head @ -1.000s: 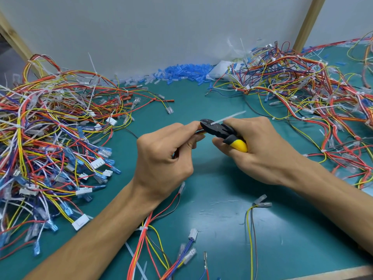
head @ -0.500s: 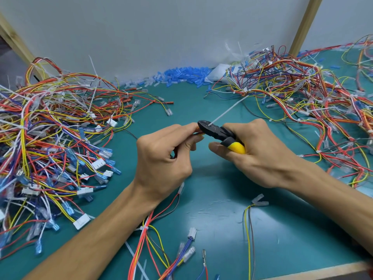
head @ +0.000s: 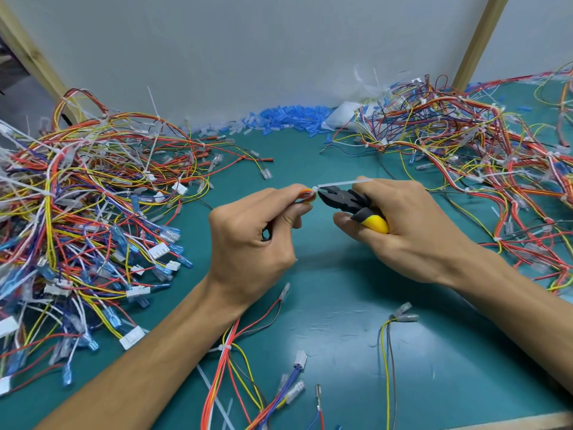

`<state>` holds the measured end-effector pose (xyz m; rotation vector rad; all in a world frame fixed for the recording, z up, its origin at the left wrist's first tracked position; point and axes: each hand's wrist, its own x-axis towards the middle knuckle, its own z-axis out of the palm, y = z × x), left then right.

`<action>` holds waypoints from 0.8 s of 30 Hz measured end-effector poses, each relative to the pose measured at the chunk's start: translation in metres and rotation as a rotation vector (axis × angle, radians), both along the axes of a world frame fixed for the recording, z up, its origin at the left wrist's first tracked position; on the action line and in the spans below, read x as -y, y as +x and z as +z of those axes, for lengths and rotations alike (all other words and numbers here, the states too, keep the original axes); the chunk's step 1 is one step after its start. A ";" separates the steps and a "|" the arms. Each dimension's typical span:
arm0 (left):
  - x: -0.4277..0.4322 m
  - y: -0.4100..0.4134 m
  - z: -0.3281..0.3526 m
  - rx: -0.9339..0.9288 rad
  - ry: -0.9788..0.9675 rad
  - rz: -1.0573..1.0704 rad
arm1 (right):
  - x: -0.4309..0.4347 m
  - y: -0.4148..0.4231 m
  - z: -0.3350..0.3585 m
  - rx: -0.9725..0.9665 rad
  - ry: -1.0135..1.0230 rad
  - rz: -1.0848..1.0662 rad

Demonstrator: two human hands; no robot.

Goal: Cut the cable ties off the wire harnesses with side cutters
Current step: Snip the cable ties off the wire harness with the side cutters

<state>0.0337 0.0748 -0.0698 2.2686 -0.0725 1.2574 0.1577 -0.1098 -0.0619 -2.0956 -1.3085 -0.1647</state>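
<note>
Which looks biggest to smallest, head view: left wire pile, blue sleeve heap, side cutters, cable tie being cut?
1. left wire pile
2. blue sleeve heap
3. side cutters, partly hidden in right hand
4. cable tie: similar length to cutters, far thinner

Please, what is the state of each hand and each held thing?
Left hand: pinches the red, orange and yellow wire bundle.
Right hand: grips the black side cutters with yellow handle.
Side cutters: tips at the tie's head; opening unclear.
White plastic cable tie: looped round the bundle, tail pointing right.
</note>
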 end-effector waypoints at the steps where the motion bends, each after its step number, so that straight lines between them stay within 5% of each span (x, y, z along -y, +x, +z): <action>1: 0.000 0.000 0.000 -0.002 0.000 0.002 | 0.000 0.000 -0.001 -0.002 -0.002 0.003; 24: 0.005 0.003 -0.006 -0.051 0.022 -0.042 | -0.008 -0.007 -0.014 -0.090 0.019 0.055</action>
